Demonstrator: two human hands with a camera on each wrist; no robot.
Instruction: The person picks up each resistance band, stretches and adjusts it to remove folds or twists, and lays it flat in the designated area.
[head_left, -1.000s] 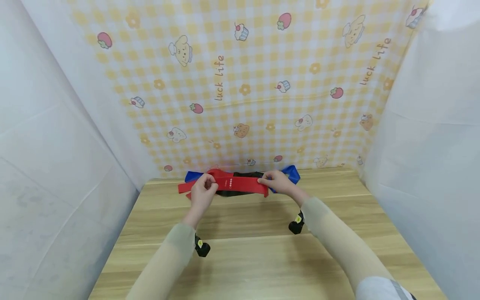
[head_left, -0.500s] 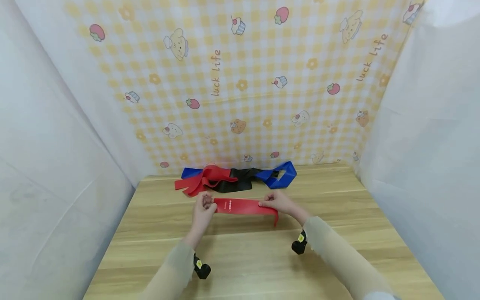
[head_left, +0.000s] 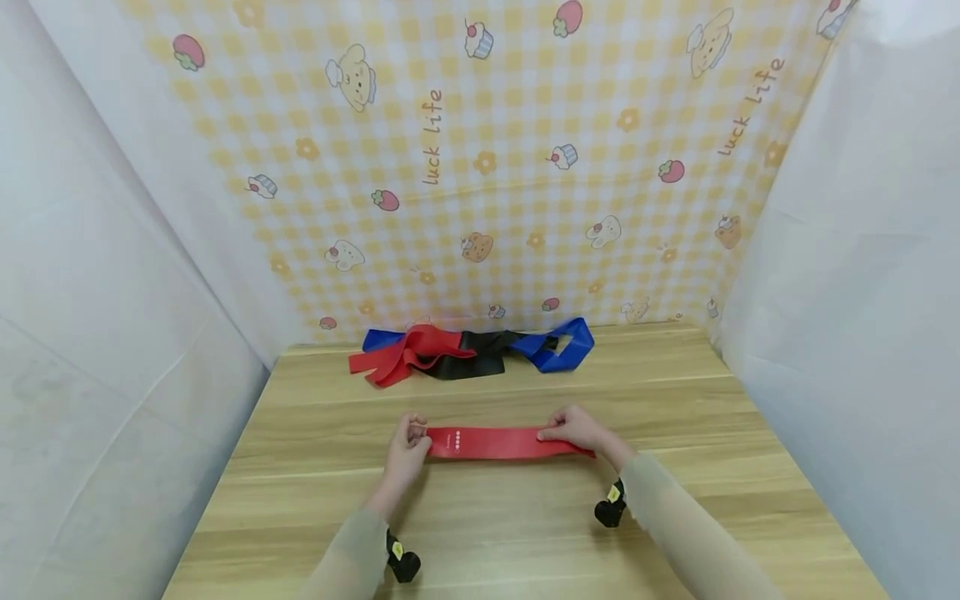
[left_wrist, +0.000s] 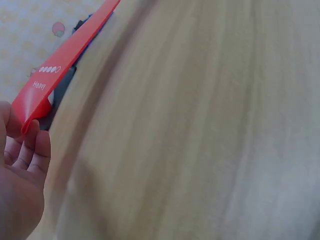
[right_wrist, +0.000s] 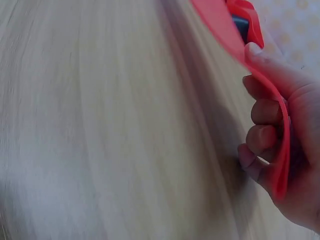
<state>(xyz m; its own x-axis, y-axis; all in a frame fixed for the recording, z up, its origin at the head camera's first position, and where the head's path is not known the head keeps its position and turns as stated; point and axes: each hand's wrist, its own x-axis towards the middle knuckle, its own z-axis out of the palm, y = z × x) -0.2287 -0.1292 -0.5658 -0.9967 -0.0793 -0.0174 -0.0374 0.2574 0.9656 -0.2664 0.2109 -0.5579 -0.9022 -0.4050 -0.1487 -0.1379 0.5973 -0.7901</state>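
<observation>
A flat red resistance band (head_left: pixel 495 443), printed "Heavy" with a row of small circles, is stretched out between both hands over the wooden table. My left hand (head_left: pixel 406 454) pinches its left end between thumb and fingers; the left wrist view shows the band folded at that end. Near the other end, my right hand (head_left: pixel 576 431) grips the band with the thumb on top. In the right wrist view the red band (right_wrist: pixel 283 145) runs through the palm, its tail passing beyond the curled fingers.
At the back of the table (head_left: pixel 495 533) lies a heap: another red band (head_left: pixel 427 342), a black band (head_left: pixel 476 362) and blue bands (head_left: pixel 573 350). A yellow checked cloth (head_left: pixel 487 208) hangs behind it. White sheets (head_left: pixel 847 292) close off both sides.
Both hands have drawn the red band from the heap at the back toward the front of the table. The right hand has also shifted right, and the band's hanging tail now lies straighter.
</observation>
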